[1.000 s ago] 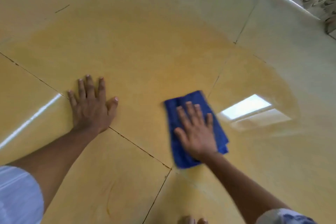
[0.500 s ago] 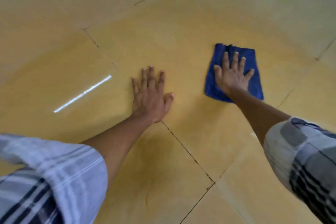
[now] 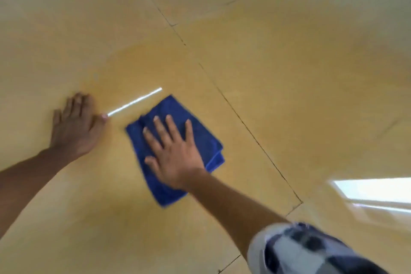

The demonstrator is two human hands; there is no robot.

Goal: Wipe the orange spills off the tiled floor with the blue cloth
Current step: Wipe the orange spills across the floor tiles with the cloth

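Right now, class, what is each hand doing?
Left hand: open, flat on the floor, holding nothing.
Right hand: open, fingers spread, pressing the blue cloth down.

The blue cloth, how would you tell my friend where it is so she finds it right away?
Look at the shiny yellowish tiled floor, near the middle where two hands press down. The cloth lies flat under the right hand, beside the bare left hand. It is the only deep blue, folded, fuzzy thing on the floor.
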